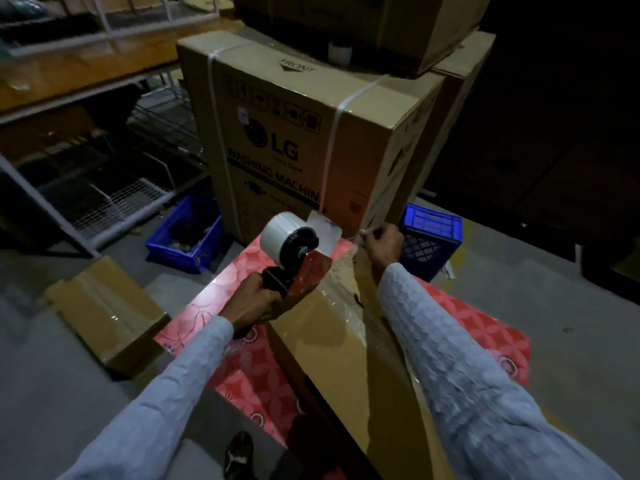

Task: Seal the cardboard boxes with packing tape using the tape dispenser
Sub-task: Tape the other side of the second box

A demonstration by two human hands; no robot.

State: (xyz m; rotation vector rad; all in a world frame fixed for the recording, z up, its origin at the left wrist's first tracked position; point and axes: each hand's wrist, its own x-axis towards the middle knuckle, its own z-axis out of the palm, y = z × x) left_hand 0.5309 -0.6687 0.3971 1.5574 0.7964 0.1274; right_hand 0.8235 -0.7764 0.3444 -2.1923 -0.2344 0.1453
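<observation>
A long brown cardboard box (349,368) lies in front of me on a red patterned sheet (249,375). My left hand (254,301) grips the black handle of a red tape dispenser (304,275) that carries a white tape roll (278,237), held over the box's far end. Clear tape runs along the top of the box under the dispenser. My right hand (382,242) is at the box's far corner, its fingers curled and pinching the free end of the tape.
A big LG washing machine carton (311,133) stands right behind the box, with more cartons on top. Blue plastic crates sit at its left (185,233) and right (431,237). A flattened carton (107,313) lies on the floor to the left. Metal shelving (86,150) fills the far left.
</observation>
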